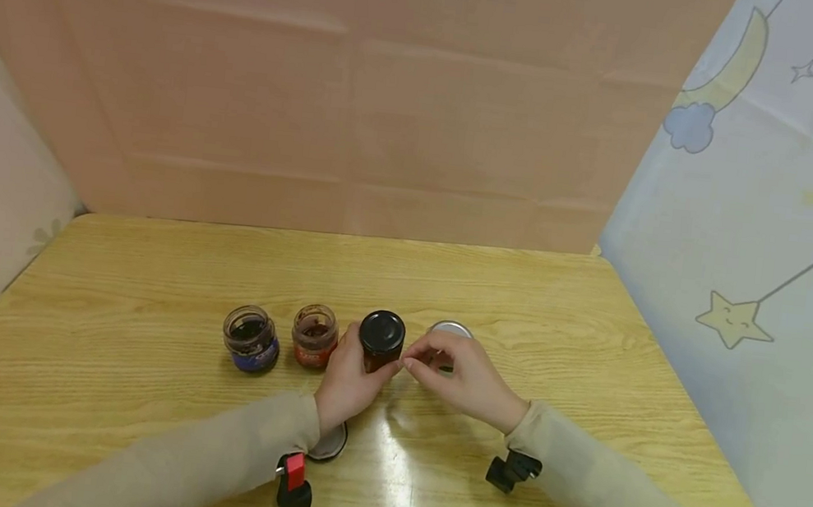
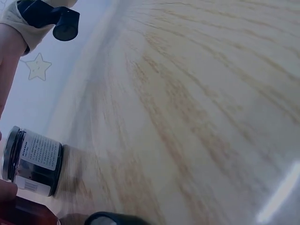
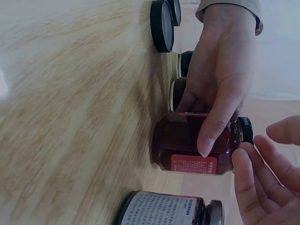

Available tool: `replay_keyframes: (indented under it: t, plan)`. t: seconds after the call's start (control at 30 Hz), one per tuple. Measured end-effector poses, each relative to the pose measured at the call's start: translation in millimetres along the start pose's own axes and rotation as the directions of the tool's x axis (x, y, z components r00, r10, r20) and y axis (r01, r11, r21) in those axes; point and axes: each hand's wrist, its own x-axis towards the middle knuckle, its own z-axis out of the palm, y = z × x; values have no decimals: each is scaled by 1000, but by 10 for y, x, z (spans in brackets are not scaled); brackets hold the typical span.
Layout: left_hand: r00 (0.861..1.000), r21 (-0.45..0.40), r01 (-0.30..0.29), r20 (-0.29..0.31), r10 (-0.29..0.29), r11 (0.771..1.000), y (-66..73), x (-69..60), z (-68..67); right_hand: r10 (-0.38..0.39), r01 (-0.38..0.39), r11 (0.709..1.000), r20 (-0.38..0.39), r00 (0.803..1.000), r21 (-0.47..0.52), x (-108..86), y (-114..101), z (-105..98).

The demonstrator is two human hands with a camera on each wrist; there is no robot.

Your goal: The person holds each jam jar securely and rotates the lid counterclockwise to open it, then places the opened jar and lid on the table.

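Observation:
My left hand point(image 1: 351, 376) grips a dark red glass jar point(image 3: 187, 145) standing upright on the table, its thumb across the front above a red label. A black lid point(image 1: 382, 331) covers this jar. Close to the right of the lid is my right hand point(image 1: 464, 375), its fingers loosely bent with nothing between them. In the right wrist view its fingertips point(image 3: 241, 157) lie at the lid's edge; whether they touch it I cannot tell. Partly behind the right hand stands another jar point(image 2: 40, 161) with a silver lid and a white label.
Left of the gripped jar stand two uncovered jars, one with a red label point(image 1: 314, 351) and one with a blue label point(image 1: 256, 355). Loose lids point(image 3: 162, 26) lie near the left wrist, partly under the left forearm in the head view. Light glares off the wooden table point(image 1: 150, 284).

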Motion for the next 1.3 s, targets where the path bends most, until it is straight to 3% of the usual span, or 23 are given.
replay_keyframes:
  t: [0.17, 0.63, 1.0, 1.3]
  plan:
    - [1000, -18, -17, -5, 17, 1000, 6, -8, -16, -2, 2, 1000, -25, 1000, 2, 10, -38, -22]
    - [996, 33, 3, 85, -5, 999, 52, -109, -103, 64, -64, 998, -68, 996, 0, 46, -112, -35]
    - [989, 104, -101, 116, 89, 989, 159, -142, -197, 52, -56, 997, -60, 997, -57, 42, -130, 6]
    - [984, 72, -159, 98, 152, 985, 219, -107, -201, 13, -43, 985, -181, 983, -164, 69, -185, 61]
